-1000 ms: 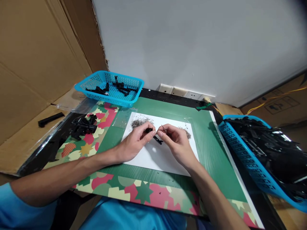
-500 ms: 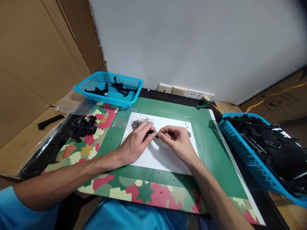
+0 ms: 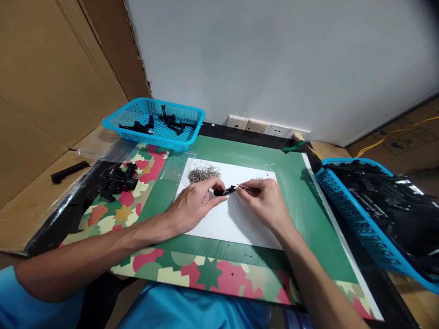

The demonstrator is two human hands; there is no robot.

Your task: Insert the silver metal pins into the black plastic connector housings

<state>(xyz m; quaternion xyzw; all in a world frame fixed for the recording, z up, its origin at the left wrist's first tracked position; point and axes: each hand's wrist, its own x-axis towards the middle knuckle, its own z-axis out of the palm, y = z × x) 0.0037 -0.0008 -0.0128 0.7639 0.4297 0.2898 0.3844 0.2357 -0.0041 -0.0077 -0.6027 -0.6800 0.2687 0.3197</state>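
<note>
My left hand rests on a white sheet and pinches a small black plastic part between thumb and fingers. My right hand is closed in a pinch on a thin metal pin, whose tip touches the right end of the black part. A heap of small metal springs lies on the sheet just beyond my left hand. A smaller scatter of them shows behind my right hand.
A blue basket with a few black parts stands at the back left. A larger blue basket full of black parts sits at the right. Black parts lie on the patterned mat at left. Cardboard walls stand on the left; sockets line the back.
The black part has turned from slanting down to lying level between my hands. Both hands shifted slightly right, and the pin now meets the part's end.
</note>
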